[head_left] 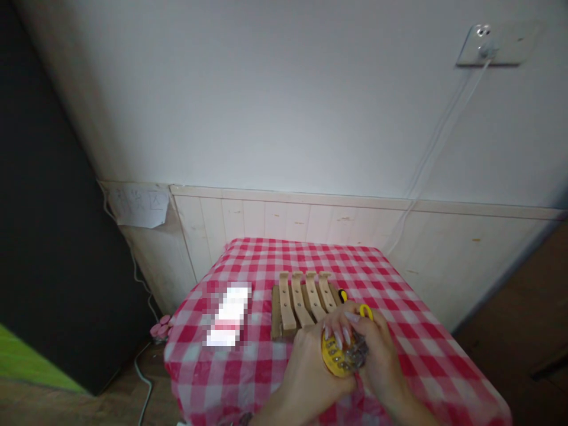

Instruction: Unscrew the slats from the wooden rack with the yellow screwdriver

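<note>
Near the table's front right, my left hand [310,364] is closed around a round yellow case [333,358] with several small metal pieces, apparently screwdriver bits, set along its rim. Clear, shiny material covers part of it. My right hand [382,355] grips the same case from the other side, its fingertips bent over the top. A yellow curved piece [366,312] shows just behind my right hand; whether it is held, I cannot tell. Beyond my hands, several curved wooden pieces with screws [298,300] lie side by side on a brown board [276,313].
A red-and-white checked cloth covers the table [394,284], which stands against the wall. A black-and-yellow handle [342,295] lies right of the wooden pieces. At left is a blurred-out bright rectangle [231,313]. A white cable [426,157] hangs from the wall socket [497,47].
</note>
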Demonstrator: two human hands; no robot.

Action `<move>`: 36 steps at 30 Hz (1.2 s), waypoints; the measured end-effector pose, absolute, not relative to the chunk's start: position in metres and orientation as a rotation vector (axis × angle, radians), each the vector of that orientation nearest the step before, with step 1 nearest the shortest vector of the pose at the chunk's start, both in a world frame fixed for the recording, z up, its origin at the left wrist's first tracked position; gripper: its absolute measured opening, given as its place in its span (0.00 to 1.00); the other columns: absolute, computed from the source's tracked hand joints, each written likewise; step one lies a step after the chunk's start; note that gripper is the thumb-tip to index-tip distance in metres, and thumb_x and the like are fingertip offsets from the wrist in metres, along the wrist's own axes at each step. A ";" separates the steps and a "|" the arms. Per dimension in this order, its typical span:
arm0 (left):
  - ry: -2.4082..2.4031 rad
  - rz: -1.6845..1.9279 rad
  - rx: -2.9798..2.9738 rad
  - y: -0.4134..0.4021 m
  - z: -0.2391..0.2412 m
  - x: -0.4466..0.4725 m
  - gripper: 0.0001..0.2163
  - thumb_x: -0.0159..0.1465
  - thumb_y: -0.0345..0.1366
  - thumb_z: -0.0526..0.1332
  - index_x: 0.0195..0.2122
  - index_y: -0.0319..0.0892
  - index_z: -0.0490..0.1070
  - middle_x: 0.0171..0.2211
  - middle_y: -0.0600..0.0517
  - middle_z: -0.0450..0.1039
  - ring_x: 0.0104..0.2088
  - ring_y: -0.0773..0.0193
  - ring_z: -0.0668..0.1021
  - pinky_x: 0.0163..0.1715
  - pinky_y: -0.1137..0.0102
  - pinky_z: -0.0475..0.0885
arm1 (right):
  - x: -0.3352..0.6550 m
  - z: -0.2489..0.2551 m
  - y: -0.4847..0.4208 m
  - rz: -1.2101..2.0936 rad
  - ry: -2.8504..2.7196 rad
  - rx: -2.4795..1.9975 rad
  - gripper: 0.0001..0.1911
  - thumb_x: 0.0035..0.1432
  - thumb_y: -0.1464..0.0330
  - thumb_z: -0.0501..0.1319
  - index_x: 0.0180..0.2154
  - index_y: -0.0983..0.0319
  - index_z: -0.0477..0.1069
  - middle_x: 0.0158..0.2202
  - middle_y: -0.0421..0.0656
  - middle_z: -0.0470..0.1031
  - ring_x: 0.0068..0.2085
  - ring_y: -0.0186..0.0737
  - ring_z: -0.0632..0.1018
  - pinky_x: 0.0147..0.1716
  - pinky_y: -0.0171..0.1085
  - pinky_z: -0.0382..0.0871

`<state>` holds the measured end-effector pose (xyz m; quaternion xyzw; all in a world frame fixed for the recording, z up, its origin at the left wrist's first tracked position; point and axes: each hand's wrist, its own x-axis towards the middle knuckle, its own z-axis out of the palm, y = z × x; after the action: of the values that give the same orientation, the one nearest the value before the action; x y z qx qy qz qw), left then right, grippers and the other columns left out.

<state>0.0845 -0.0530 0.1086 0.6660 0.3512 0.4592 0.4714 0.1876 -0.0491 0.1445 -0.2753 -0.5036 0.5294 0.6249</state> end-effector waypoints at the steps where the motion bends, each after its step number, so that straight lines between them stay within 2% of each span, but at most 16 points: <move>1: 0.827 1.099 1.611 -0.052 0.107 0.085 0.09 0.43 0.22 0.63 0.24 0.41 0.69 0.22 0.59 0.66 0.24 0.67 0.67 0.23 0.73 0.61 | 0.188 0.145 -0.048 1.260 -1.175 -0.605 0.19 0.54 0.59 0.64 0.17 0.59 0.66 0.18 0.39 0.66 0.23 0.39 0.72 0.28 0.39 0.70; 4: 0.739 1.043 1.533 -0.049 0.104 0.086 0.12 0.42 0.20 0.64 0.23 0.42 0.63 0.22 0.61 0.60 0.23 0.70 0.62 0.21 0.75 0.58 | 0.190 0.146 -0.042 1.356 -1.244 -0.562 0.17 0.55 0.60 0.64 0.18 0.59 0.68 0.17 0.39 0.66 0.23 0.39 0.72 0.29 0.40 0.70; 7: 0.679 1.005 1.470 -0.042 0.105 0.082 0.12 0.44 0.20 0.64 0.24 0.41 0.64 0.23 0.61 0.61 0.24 0.70 0.62 0.22 0.76 0.57 | 0.191 0.152 -0.031 1.466 -1.289 -0.464 0.14 0.55 0.62 0.63 0.20 0.60 0.69 0.18 0.39 0.68 0.22 0.38 0.71 0.28 0.39 0.70; 11: 0.568 0.868 1.417 -0.031 0.107 0.075 0.14 0.43 0.23 0.69 0.25 0.42 0.64 0.22 0.62 0.61 0.23 0.70 0.63 0.22 0.75 0.57 | 0.193 0.162 -0.013 1.610 -1.366 -0.272 0.17 0.54 0.61 0.62 0.17 0.59 0.67 0.13 0.38 0.65 0.18 0.37 0.70 0.26 0.39 0.70; 17: 0.430 0.710 1.365 -0.031 0.123 0.069 0.10 0.45 0.29 0.71 0.24 0.41 0.69 0.24 0.57 0.69 0.25 0.66 0.69 0.25 0.71 0.64 | 0.189 0.171 -0.001 1.750 -1.434 -0.028 0.23 0.55 0.59 0.60 0.12 0.58 0.61 0.09 0.37 0.62 0.14 0.34 0.68 0.19 0.34 0.65; 19: 0.428 0.736 1.355 -0.031 0.124 0.069 0.09 0.47 0.31 0.70 0.24 0.42 0.69 0.24 0.56 0.69 0.25 0.65 0.69 0.27 0.70 0.66 | 0.188 0.173 0.001 1.746 -1.467 -0.021 0.19 0.56 0.59 0.60 0.17 0.59 0.66 0.12 0.38 0.67 0.16 0.35 0.71 0.22 0.35 0.68; 21: 0.447 0.787 1.359 -0.029 0.121 0.068 0.10 0.45 0.30 0.72 0.26 0.43 0.71 0.25 0.56 0.71 0.27 0.64 0.71 0.30 0.68 0.68 | 0.193 0.173 0.004 1.613 -1.578 -0.166 0.15 0.56 0.55 0.63 0.29 0.60 0.74 0.25 0.42 0.77 0.27 0.40 0.78 0.34 0.40 0.73; 23: 0.477 0.838 1.370 -0.025 0.114 0.066 0.12 0.44 0.30 0.73 0.29 0.42 0.73 0.27 0.55 0.72 0.30 0.61 0.74 0.34 0.67 0.71 | 0.205 0.170 0.011 1.364 -1.713 -0.397 0.24 0.53 0.47 0.63 0.40 0.58 0.76 0.41 0.47 0.80 0.44 0.47 0.80 0.49 0.47 0.71; 24: 0.499 0.871 1.371 -0.023 0.111 0.066 0.12 0.45 0.30 0.73 0.31 0.42 0.74 0.28 0.55 0.73 0.31 0.60 0.75 0.36 0.66 0.72 | 0.215 0.167 0.016 1.242 -1.730 -0.528 0.31 0.53 0.40 0.59 0.42 0.58 0.76 0.45 0.49 0.79 0.49 0.51 0.78 0.53 0.49 0.68; 25: 0.520 0.899 1.372 -0.022 0.108 0.064 0.14 0.46 0.29 0.72 0.35 0.42 0.75 0.30 0.54 0.75 0.33 0.59 0.76 0.37 0.65 0.72 | 0.227 0.162 0.023 1.114 -1.691 -0.684 0.38 0.50 0.33 0.52 0.42 0.58 0.75 0.44 0.50 0.79 0.49 0.53 0.78 0.51 0.51 0.70; 26: 0.538 0.925 1.373 -0.022 0.107 0.063 0.16 0.47 0.29 0.72 0.38 0.42 0.76 0.32 0.53 0.76 0.35 0.57 0.77 0.39 0.64 0.73 | 0.239 0.157 0.031 0.982 -1.651 -0.882 0.41 0.51 0.31 0.48 0.43 0.57 0.74 0.45 0.50 0.78 0.47 0.52 0.78 0.49 0.50 0.71; 28: 0.565 0.962 1.379 -0.022 0.105 0.060 0.22 0.48 0.27 0.72 0.45 0.42 0.76 0.36 0.51 0.78 0.39 0.54 0.79 0.41 0.62 0.74 | 0.264 0.145 0.047 0.862 -1.584 -1.054 0.34 0.57 0.37 0.50 0.45 0.56 0.72 0.52 0.51 0.75 0.51 0.52 0.76 0.52 0.52 0.68; 30: 0.578 0.981 1.389 -0.025 0.106 0.058 0.24 0.48 0.27 0.73 0.48 0.43 0.75 0.38 0.49 0.78 0.41 0.52 0.79 0.42 0.61 0.74 | 0.283 0.132 0.062 0.812 -1.573 -1.175 0.31 0.50 0.41 0.63 0.46 0.56 0.72 0.56 0.52 0.72 0.54 0.55 0.73 0.55 0.55 0.65; 32: 0.579 0.993 1.400 -0.027 0.107 0.058 0.22 0.48 0.27 0.72 0.46 0.43 0.77 0.38 0.49 0.79 0.41 0.51 0.79 0.42 0.61 0.75 | 0.291 0.119 0.071 0.837 -1.605 -1.256 0.33 0.43 0.44 0.70 0.45 0.57 0.73 0.54 0.54 0.73 0.53 0.58 0.74 0.53 0.58 0.67; 34: 0.567 1.007 1.407 -0.029 0.105 0.058 0.20 0.48 0.28 0.71 0.44 0.42 0.77 0.38 0.49 0.79 0.41 0.52 0.79 0.41 0.62 0.75 | 0.290 0.107 0.075 0.921 -1.673 -1.279 0.30 0.43 0.47 0.71 0.44 0.59 0.75 0.50 0.55 0.77 0.49 0.58 0.78 0.48 0.57 0.71; 36: 0.547 1.021 1.412 -0.029 0.100 0.059 0.17 0.47 0.27 0.70 0.40 0.41 0.77 0.35 0.50 0.78 0.38 0.54 0.79 0.40 0.64 0.74 | 0.283 0.095 0.076 0.989 -1.746 -1.248 0.28 0.45 0.50 0.71 0.45 0.58 0.76 0.48 0.51 0.79 0.49 0.54 0.79 0.49 0.53 0.73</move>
<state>0.0591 -0.0290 0.1004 0.6119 0.2371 0.4423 0.6114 0.2829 0.0764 0.0952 -0.4887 -0.6837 0.3871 0.3792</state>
